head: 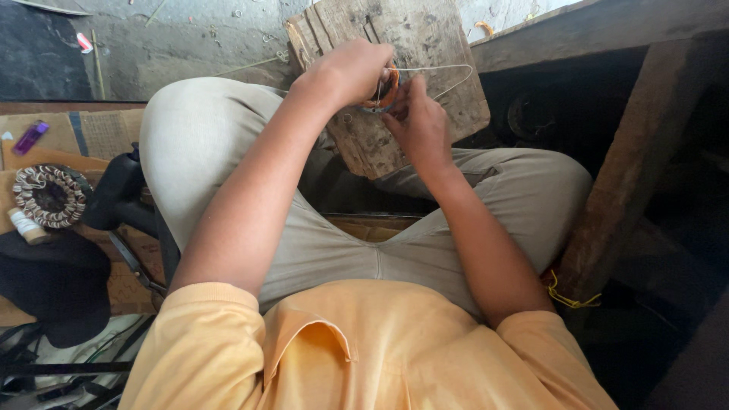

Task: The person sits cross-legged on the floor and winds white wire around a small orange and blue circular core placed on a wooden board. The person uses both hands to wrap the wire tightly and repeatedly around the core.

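Observation:
I sit cross-legged in beige trousers, looking down at both hands over a worn wooden board (pixel 425 45). My left hand (pixel 351 70) is closed around a small orange coil of wire (pixel 390 87) held against the board. My right hand (pixel 419 125) sits just below and to the right, fingertips pinching the coil's edge. A loop of thin white wire (pixel 448 70) runs from the coil out to the right across the board. Most of the coil is hidden by my fingers.
At the left lie a round wound stator ring (pixel 49 196), a spool of thread (pixel 26 225), a purple lighter (pixel 30 137), black cloth (pixel 53 281) and scissors (pixel 137 266). A dark wooden bench frame (pixel 630 167) stands at the right. Concrete floor lies beyond.

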